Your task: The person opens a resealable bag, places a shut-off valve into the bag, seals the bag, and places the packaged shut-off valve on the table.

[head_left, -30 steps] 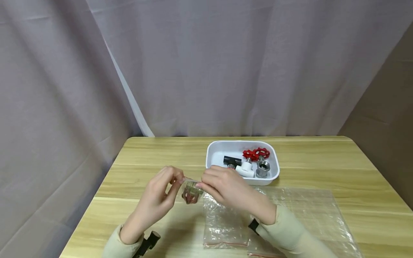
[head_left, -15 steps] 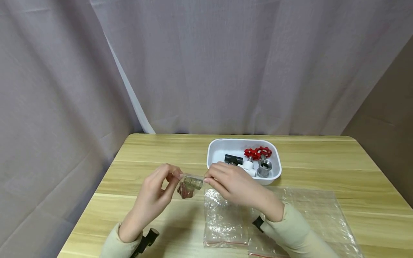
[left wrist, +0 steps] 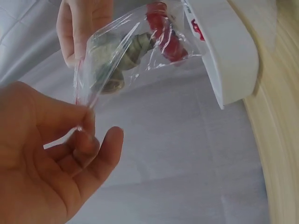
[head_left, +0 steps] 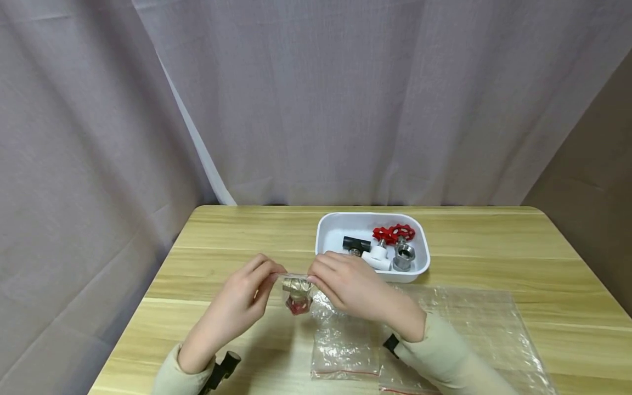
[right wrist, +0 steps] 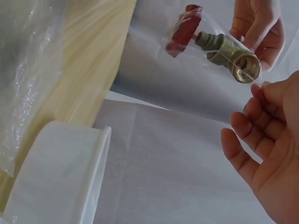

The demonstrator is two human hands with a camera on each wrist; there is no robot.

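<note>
A small clear zip bag hangs between my two hands, over the table in front of the white tray. Inside it lies a brass gate valve with a red handwheel, the wheel at the bottom of the bag. My left hand pinches one top corner between thumb and forefinger; its other fingers curl loosely in the left wrist view. At the opposite corner, my right hand pinches the bag's top edge the same way. A red strip runs along that edge in the left wrist view.
The white tray holds a black tee fitting, a white valve, a metal valve and red handwheels. Larger flat clear bags lie at the front right. A grey curtain stands behind the wooden table.
Half a second ago the bag was raised and tilted, with the valve swung left. Now it hangs straighter and lower, handwheel down. Both hands keep their pinch.
</note>
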